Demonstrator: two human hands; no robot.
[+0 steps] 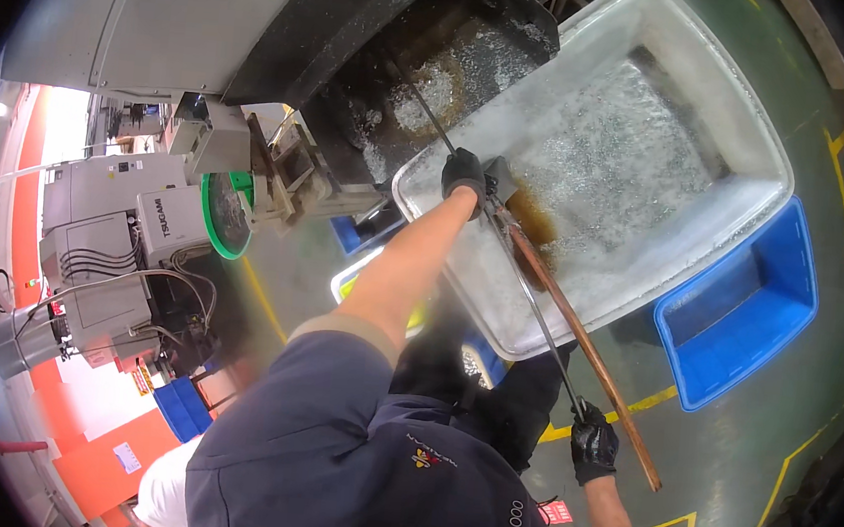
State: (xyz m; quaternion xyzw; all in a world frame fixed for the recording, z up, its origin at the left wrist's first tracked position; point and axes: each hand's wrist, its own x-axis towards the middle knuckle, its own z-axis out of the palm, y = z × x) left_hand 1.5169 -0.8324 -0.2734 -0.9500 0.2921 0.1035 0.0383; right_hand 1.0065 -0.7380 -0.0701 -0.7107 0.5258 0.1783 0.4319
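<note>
A long thin metal rod [530, 295] runs from a dark metal trough [372, 84] across the corner of a large white tub [483, 314]. My left hand [465, 172], in a black glove, is closed around its upper part, above the tub's rim. Farther down, my right hand [594, 444], also black-gloved, grips the rod's near end. The rod's far tip reaches among silvery metal shavings [431, 99] in the trough; its exact shape is unclear. Beside the rod, a wooden-handled tool [590, 354] leans over the tub's rim, its dark metal head close to my left hand.
Metal shavings [613, 140] and a brown wet patch [532, 213] lie inside the tub. A blue bin [728, 320] stands against its right side. Grey machine panels [183, 12] border the trough. A green-rimmed round container [225, 216] is at left, and yellow lines mark the green floor.
</note>
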